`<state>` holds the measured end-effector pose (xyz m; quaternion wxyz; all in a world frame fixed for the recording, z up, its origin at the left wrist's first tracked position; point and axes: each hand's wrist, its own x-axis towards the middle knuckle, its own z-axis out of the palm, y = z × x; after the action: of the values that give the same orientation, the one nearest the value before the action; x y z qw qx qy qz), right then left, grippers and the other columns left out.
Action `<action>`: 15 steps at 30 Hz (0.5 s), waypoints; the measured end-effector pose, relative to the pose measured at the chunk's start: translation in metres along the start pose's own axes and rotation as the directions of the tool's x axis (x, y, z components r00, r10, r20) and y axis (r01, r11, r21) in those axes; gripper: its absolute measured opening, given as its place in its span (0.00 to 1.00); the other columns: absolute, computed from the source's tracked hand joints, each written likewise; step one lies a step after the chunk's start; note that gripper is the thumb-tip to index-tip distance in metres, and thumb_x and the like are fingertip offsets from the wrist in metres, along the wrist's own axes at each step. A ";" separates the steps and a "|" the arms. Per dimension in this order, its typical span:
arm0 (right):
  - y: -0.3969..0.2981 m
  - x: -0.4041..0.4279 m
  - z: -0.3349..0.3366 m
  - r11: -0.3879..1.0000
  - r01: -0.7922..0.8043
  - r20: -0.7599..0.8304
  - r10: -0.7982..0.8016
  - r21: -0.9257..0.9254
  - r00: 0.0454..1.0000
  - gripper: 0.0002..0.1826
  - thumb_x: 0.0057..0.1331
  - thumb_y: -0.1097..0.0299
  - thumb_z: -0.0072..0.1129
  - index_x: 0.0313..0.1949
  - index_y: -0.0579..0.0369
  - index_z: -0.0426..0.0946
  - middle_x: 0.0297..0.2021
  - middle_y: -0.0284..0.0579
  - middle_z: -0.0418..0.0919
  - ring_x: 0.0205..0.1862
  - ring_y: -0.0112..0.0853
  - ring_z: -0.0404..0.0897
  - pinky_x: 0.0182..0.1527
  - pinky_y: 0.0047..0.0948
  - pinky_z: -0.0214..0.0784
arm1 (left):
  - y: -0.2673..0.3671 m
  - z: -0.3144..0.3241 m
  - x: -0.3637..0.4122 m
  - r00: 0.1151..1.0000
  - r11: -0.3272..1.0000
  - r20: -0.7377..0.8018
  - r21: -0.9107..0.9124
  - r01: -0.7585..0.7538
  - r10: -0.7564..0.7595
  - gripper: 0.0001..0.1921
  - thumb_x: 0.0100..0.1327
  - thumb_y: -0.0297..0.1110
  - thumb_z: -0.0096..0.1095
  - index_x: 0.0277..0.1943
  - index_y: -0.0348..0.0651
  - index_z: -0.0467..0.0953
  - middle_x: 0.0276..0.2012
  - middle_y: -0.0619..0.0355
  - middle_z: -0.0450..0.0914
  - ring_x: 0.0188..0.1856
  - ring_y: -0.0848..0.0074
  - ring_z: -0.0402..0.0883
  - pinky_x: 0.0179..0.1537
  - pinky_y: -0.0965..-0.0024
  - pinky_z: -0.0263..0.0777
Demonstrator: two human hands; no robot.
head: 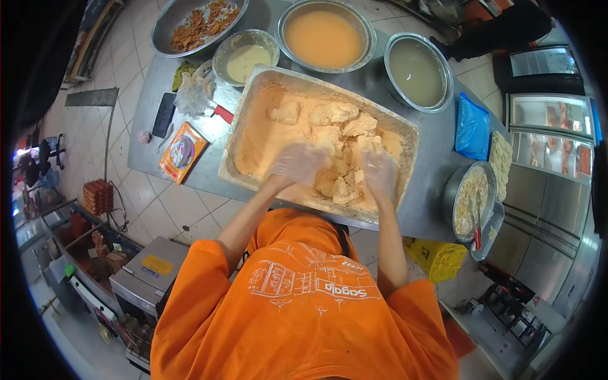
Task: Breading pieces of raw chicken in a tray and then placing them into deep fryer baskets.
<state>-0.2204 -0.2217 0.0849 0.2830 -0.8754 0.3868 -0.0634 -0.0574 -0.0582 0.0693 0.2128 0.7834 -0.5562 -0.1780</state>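
A large rectangular metal tray (pixel 231 164) of orange-tinted flour (pixel 254 137) lies before me on a steel table. Flour-coated pieces, apparently chicken (pixel 335 114), are heaped at its middle and right; some lower ones (pixel 327 183) look darker and less coated. My left hand (pixel 301 162), in a thin clear glove and blurred by motion, is over the flour just left of the heap. My right hand (pixel 379 166), also gloved, is at the heap's right side, touching or very near a coated piece (pixel 369 142). Whether either hand grips anything is not clear.
Behind the tray stand bowls of batter (pixel 248 61), orange liquid (pixel 323 40) and cloudy liquid (pixel 415 71), and a basin with brown crumbs (pixel 204 23). Left are a red-handled tool (pixel 223 114), a phone (pixel 164 114) and an orange packet (pixel 184 152). Right are a blue bag (pixel 472 127) and a bowl with tongs (pixel 476 216).
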 end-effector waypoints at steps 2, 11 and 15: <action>0.016 0.003 0.023 0.994 0.061 -0.063 -0.068 -0.095 0.996 0.24 0.67 0.49 0.46 0.43 0.57 0.81 0.50 0.62 0.75 0.54 0.49 0.72 0.57 0.40 0.63 | 0.020 0.009 0.009 0.997 0.996 0.073 -0.084 -0.031 0.037 0.11 0.60 0.38 0.52 0.40 0.47 0.80 0.27 0.46 0.78 0.31 0.61 0.79 0.34 0.58 0.70; 0.008 -0.001 0.032 0.997 -0.055 0.013 0.056 -0.052 0.998 0.24 0.58 0.52 0.54 0.55 0.34 0.74 0.59 0.51 0.68 0.61 0.46 0.66 0.59 0.39 0.62 | 0.053 0.035 0.017 0.992 0.649 0.122 -0.754 0.103 -0.015 0.14 0.60 0.36 0.49 0.28 0.33 0.76 0.20 0.47 0.73 0.22 0.65 0.71 0.27 0.64 0.64; 0.031 -0.008 0.040 0.987 -0.041 0.023 0.045 -0.153 0.999 0.21 0.58 0.57 0.52 0.52 0.42 0.76 0.53 0.52 0.74 0.57 0.47 0.70 0.57 0.40 0.63 | 0.073 0.027 0.015 0.953 0.459 0.265 -0.835 0.303 -0.147 0.15 0.58 0.37 0.52 0.25 0.31 0.75 0.19 0.51 0.71 0.23 0.72 0.69 0.27 0.67 0.63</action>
<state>-0.2329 -0.2148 0.0358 0.2216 -0.8867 0.4056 -0.0162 -0.1244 -0.0967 0.0845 0.5084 0.6190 -0.2965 -0.5201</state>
